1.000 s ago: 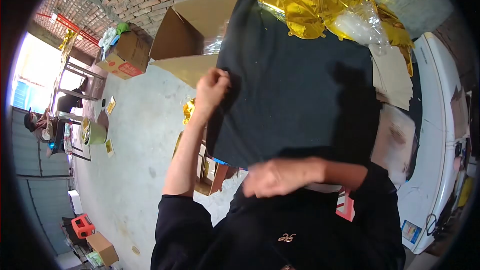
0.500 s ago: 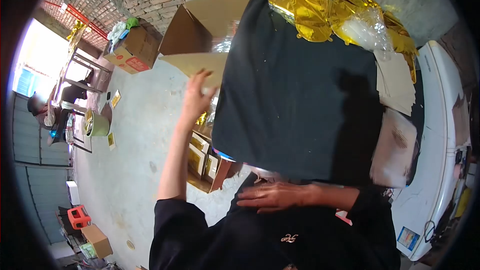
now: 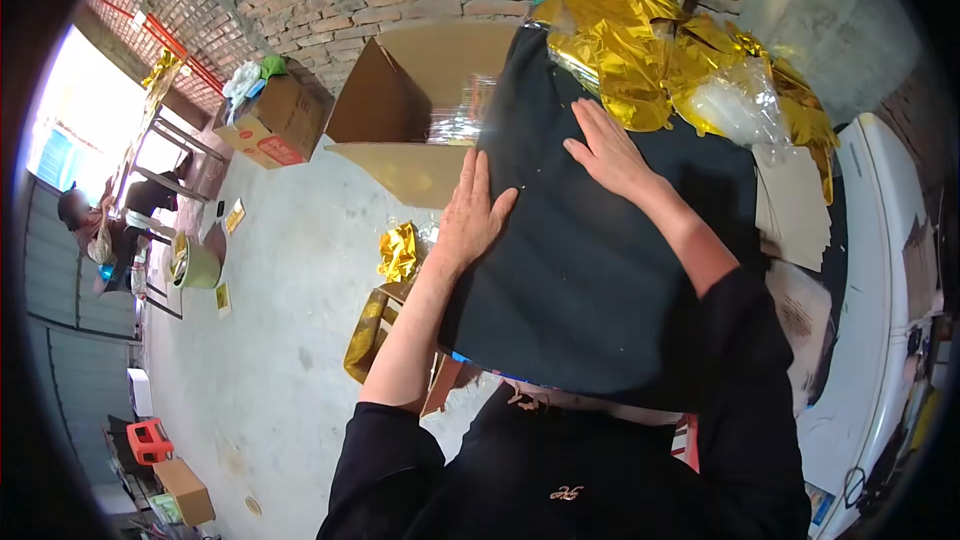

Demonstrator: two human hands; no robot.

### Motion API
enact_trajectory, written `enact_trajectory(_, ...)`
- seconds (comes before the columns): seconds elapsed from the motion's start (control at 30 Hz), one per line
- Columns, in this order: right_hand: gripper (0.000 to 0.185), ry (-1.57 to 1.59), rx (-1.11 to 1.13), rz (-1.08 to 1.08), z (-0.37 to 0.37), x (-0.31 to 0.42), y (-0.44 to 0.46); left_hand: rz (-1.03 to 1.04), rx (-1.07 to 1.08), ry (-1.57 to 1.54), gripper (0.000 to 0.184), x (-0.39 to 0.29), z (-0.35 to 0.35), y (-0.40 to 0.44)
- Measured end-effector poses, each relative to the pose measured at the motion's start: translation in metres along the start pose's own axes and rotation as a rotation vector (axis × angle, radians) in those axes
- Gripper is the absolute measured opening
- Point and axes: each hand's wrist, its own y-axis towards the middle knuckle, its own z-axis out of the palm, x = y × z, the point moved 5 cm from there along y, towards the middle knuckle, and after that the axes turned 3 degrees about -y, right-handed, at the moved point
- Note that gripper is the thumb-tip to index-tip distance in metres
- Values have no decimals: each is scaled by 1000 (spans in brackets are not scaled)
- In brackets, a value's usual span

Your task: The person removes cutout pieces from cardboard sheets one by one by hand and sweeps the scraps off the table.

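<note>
A black cloth covers the work surface in front of me. My left hand lies along its left edge, fingers stretched out and thumb apart, holding nothing. Farther in, near the back of the cloth, my right hand rests flat with its fingers extended. Just beyond that hand is a heap of crumpled gold foil, with clear plastic film on its right part. A stack of pale cards lies at the right side of the cloth, above a stained pale pad.
An open cardboard box stands left of the cloth. Below it are gold foil and a smaller box. A white appliance stands at right. Another person sits far left near a green bin.
My left hand has come down onto the cloth's left edge. My right hand has moved from near my body to the back of the cloth. The view has shifted slightly.
</note>
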Motion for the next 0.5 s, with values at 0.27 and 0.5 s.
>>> enact_trajectory(0.27, 10, 759, 359, -125, -30, 107, -10, -297, 61, -338, 66, 26, 2, 0)
enact_trajectory(0.5, 12, 433, -139, 184, 0, -34, 54, -307, 82, -305, 62, 32, 6, 1)
